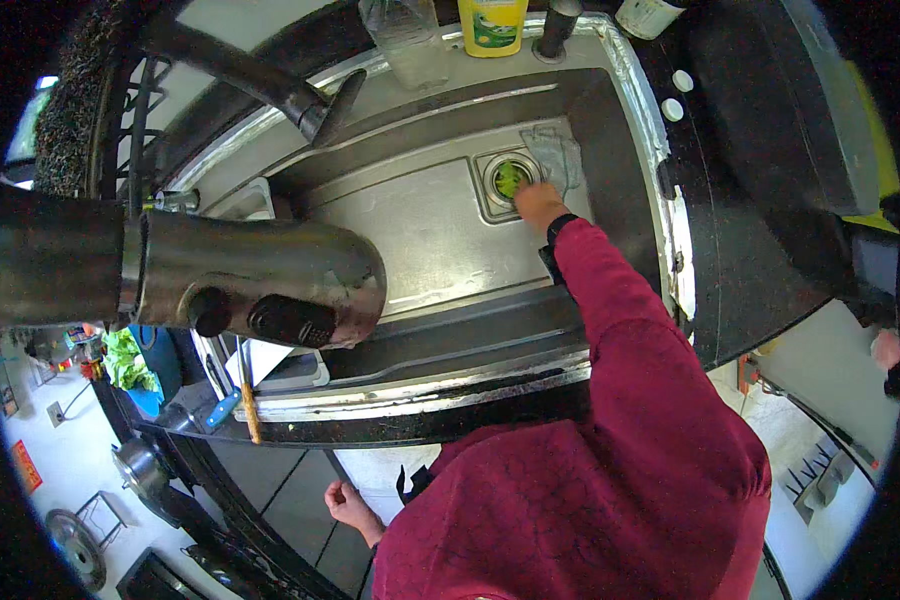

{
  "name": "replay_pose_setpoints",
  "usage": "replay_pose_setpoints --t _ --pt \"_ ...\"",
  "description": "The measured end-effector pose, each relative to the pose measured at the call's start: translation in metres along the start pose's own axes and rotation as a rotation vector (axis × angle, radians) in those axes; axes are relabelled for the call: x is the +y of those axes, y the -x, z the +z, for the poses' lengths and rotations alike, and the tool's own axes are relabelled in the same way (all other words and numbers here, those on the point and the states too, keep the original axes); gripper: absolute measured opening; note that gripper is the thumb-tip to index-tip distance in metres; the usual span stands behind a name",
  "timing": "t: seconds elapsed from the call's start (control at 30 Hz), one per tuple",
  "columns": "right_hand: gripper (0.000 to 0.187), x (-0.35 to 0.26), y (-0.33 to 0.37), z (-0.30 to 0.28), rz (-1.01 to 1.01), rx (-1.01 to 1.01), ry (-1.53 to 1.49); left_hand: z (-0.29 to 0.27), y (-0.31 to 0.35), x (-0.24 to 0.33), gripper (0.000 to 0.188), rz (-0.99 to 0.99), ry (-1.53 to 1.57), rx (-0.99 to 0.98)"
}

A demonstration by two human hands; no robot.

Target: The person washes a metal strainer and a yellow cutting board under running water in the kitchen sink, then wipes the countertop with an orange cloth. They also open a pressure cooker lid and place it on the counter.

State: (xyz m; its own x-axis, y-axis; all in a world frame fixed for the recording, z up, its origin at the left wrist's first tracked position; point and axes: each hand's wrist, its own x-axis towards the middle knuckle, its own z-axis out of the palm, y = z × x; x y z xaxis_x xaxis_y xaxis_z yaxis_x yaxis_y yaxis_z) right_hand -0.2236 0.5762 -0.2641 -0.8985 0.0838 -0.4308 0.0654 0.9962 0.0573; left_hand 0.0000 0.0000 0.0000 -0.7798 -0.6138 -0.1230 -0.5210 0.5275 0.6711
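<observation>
My right hand (pixel 540 207) reaches down into the steel sink (pixel 420 230). Its curled fingers are at the round drain (pixel 490 203), against some green leafy scraps (pixel 510 180); what the fingertips grip is hidden. Just beyond that hand, a grey-blue cloth (pixel 553 160) lies crumpled on the sink floor. My left hand (pixel 350 505) hangs low beside my body, away from the sink, with its fingers loosely curled and nothing visible in them.
A large metal faucet (pixel 270 280) juts over the sink's left side. A clear bottle (pixel 407 45) and yellow bottle (pixel 493 27) stand behind. A wooden-handled utensil (pixel 248 395) and blue-handled knife (pixel 224 409) rest at the front left, near lettuce in a blue container (pixel 160 360).
</observation>
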Motion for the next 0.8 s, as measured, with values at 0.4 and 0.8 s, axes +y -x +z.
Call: replay_pose_setpoints --t 0.4,0.8 --pt "0.009 0.017 0.04 -0.083 -0.179 0.353 -0.147 0.021 0.002 0.009 0.01 -0.052 0.083 -0.046" --pt "0.015 -0.006 0.071 -0.183 -0.309 0.729 -0.276 0.034 -0.03 0.096 0.005 0.361 0.224 -0.092"
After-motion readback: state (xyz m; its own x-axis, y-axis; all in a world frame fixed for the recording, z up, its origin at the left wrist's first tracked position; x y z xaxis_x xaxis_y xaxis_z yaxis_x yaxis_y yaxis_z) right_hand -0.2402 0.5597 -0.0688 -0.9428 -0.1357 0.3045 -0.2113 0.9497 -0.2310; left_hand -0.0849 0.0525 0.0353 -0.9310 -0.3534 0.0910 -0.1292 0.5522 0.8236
